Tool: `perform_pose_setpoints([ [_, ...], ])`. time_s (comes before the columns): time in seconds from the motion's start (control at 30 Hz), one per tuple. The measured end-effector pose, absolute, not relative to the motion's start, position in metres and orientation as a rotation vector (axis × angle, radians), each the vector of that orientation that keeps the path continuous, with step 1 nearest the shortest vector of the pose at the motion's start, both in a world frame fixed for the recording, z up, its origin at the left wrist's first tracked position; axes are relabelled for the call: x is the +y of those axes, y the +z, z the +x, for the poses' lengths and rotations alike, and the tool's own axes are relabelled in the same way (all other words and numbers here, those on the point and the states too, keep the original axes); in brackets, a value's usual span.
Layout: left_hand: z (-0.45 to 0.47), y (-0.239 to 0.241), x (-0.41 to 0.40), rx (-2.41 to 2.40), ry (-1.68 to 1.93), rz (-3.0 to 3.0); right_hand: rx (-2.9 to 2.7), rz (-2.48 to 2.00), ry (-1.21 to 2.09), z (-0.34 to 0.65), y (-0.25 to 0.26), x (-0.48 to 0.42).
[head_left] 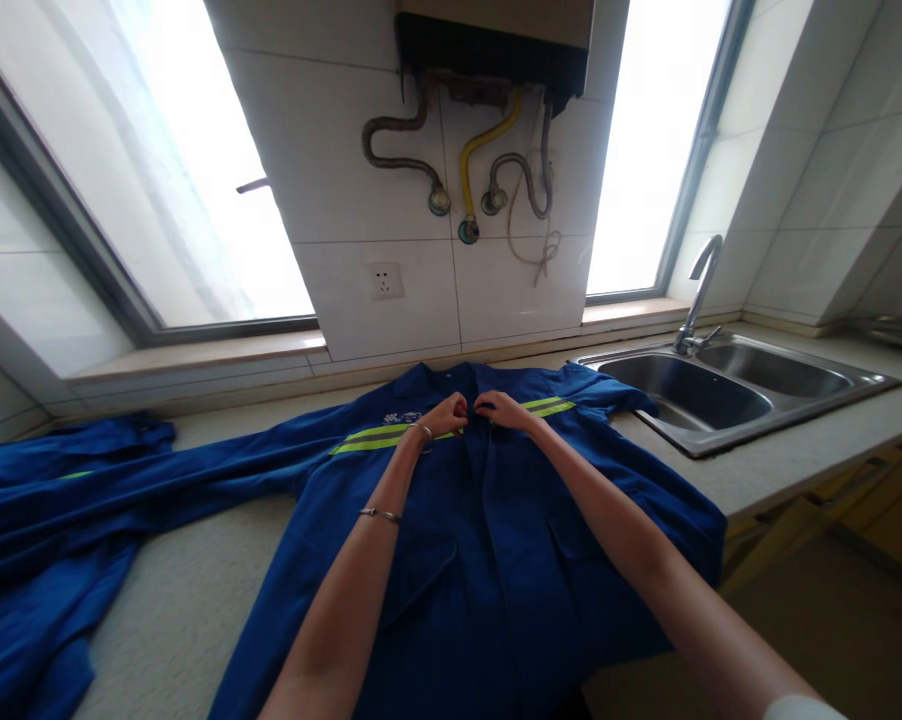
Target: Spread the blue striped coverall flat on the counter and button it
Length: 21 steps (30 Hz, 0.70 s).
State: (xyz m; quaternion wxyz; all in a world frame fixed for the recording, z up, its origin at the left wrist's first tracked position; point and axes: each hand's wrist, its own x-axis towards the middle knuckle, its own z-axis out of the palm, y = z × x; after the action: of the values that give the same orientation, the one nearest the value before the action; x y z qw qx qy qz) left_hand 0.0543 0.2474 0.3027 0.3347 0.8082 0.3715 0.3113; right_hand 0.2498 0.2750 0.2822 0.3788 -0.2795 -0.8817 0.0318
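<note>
Two bare hands meet at the front opening of a blue jacket (526, 560), which lies front up beneath them and spreads out to either side. The left hand (445, 414) is nearly closed, thumb and fingers pinching cloth at the opening. The right hand (499, 409), just beside it, has its fingers bent and their tips together on the facing edge. Collar (451, 378) lies just beyond both hands; a yellow-green stripe (368, 438) runs out to each side of them. A bracelet (380, 515) circles the forearm behind the left hand, and a second band sits at that wrist.

Well off to the left hand's left, another blue garment (38, 620) lies on the counter (181, 590), one jacket sleeve reaching to it. To the right hand's right are the sink (721, 437) and its tap (689, 341). Beyond the hands, on the wall, are a socket (386, 281) and, higher, a yellow pipe (467, 175) below a heater (496, 50).
</note>
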Motion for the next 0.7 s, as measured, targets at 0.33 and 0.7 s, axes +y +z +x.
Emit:
perform_pose_setpoints([
  [0.33, 0.056, 0.295, 0.254, 1.072, 0.732, 2.095, -2.183, -0.840, 0.404, 0.245, 0.268, 0.293],
  [0.7, 0.055, 0.285, 0.264, 1.132, 0.684, 2.071, -2.092, -0.794, 0.713, 0.246, 0.263, 0.298],
])
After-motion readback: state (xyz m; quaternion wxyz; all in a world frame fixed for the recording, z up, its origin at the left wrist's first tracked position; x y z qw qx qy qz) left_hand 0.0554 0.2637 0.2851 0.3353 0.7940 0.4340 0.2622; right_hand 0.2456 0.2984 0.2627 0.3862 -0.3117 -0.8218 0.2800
